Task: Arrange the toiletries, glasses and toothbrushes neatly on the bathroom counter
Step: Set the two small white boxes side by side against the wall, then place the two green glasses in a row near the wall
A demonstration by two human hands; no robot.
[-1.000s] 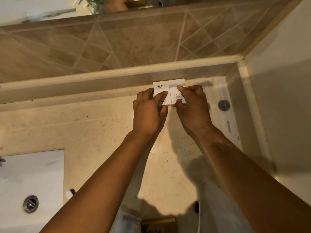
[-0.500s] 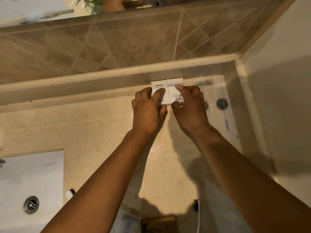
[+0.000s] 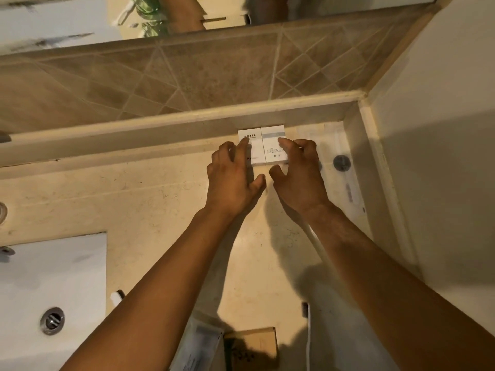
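Two small white toiletry boxes stand side by side on the beige counter (image 3: 160,199), pushed against the low back ledge. The left box (image 3: 253,149) is printed "HOTEL"; the right box (image 3: 274,152) has a grey stripe. My left hand (image 3: 233,180) lays its index fingertip on the left box, thumb off it. My right hand (image 3: 300,178) touches the right box with its fingertips, thumb spread below the box's near edge. Neither hand grips a box.
Clear-wrapped items lie right of the boxes, one with a dark round cap (image 3: 341,162). The white sink (image 3: 53,277) is at lower left. A brown carton (image 3: 254,341) and a plastic packet (image 3: 198,344) sit at the front edge. A wall closes the right side.
Both hands have loosened: the thumbs have drawn back from the boxes' near edge and the fingers have spread. The two boxes stay together against the ledge.
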